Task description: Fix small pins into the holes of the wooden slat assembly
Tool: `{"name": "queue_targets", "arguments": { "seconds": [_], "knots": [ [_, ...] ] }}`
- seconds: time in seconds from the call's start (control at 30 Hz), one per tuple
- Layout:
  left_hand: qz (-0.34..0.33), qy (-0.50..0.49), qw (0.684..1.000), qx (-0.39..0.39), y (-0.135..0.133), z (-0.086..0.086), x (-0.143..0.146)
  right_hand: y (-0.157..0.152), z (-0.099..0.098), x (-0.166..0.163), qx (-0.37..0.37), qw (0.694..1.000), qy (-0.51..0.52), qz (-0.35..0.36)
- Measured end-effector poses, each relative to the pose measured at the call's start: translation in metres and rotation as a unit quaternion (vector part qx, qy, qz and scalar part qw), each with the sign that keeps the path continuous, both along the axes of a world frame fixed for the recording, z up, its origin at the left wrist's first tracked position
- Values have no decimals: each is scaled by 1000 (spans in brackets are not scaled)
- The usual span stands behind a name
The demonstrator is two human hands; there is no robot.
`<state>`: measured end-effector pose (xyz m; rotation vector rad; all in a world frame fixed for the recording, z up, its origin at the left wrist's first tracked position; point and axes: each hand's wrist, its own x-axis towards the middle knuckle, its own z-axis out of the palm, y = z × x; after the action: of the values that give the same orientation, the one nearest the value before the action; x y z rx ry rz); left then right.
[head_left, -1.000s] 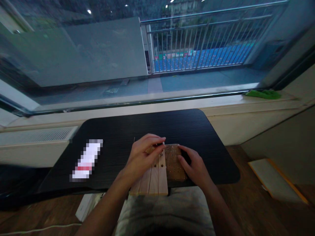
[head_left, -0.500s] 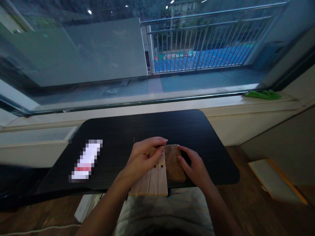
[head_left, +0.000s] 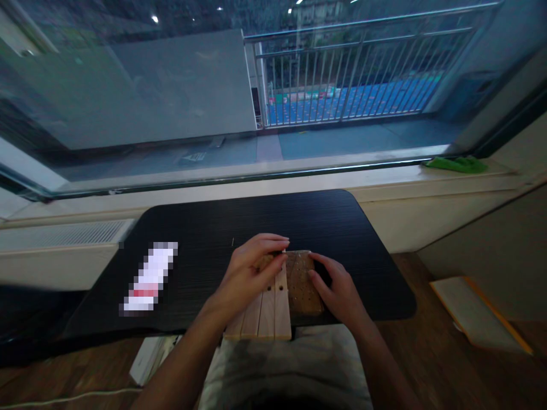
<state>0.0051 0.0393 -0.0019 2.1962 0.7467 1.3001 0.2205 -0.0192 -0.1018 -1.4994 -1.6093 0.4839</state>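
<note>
My left hand point(head_left: 252, 265) arches over the upper part of a pale wooden board point(head_left: 267, 319) with long grooves and small round holes. Its bent fingers and thumb come near each other by the board's upper right corner; whatever lies between them is too small or hidden to tell. Beside the board, on its right, lies a flat brown block point(head_left: 304, 290) dotted with small holes and shiny on top, like clear wrap. My right hand point(head_left: 337, 287) grips the right side of this block, index fingertip at its upper corner and thumb on its edge.
Both pieces lie at the front of a black table point(head_left: 265, 216). A thin small pin-like piece point(head_left: 233, 242) lies left of my hands, and a blurred-out bright rectangle point(head_left: 149, 279) farther left. A green cloth point(head_left: 457, 165) rests on the windowsill point(head_left: 393, 179) behind.
The fingers of my left hand have lifted a little, widening the gap above the thumb. My right hand, the board and the brown block stay where they were.
</note>
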Motion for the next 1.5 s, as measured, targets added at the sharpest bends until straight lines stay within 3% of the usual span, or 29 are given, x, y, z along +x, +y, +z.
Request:
{"name": "queue_targets", "arguments": {
  "seconds": [0.37, 0.7, 1.3, 1.5],
  "knots": [
    [38, 27, 999, 6, 3, 1, -2, -1, -1, 1, 1, 1000, -6, 0],
    [47, 27, 998, -37, 4, 5, -7, -2, -2, 1, 5, 1000, 3, 3],
    [-7, 22, 1000, -10, 0, 4, -1, -1, 1, 2, 7, 1000, -4, -1],
    [37, 9, 999, 15, -1, 4, 5, -1, 0, 1, 5, 1000, 6, -2]
  ]
}}
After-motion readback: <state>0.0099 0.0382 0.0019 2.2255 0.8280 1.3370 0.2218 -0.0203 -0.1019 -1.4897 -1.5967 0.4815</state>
